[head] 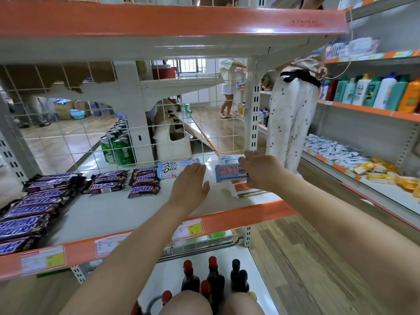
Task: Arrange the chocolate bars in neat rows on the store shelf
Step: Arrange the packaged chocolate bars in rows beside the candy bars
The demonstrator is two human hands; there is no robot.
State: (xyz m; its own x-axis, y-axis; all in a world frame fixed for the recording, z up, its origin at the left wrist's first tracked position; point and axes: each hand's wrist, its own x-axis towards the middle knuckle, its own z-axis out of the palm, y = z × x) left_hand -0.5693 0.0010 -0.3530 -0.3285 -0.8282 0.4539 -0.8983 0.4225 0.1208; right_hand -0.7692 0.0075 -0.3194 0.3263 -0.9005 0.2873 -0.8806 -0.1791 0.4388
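Right hand [261, 169] grips a blue bar [229, 172], long axis left-right, at centre right of the shelf [238, 214]; left hand [189, 181] flat, fingers extended, touching the Dove bar [169, 170] just left.

Both bare forearms reach far into the scene — the left hand [190, 181] lies palm down with fingers straight and together, the right hand [261, 169] just to its right, fingers curled in a grip — bare knees show near.
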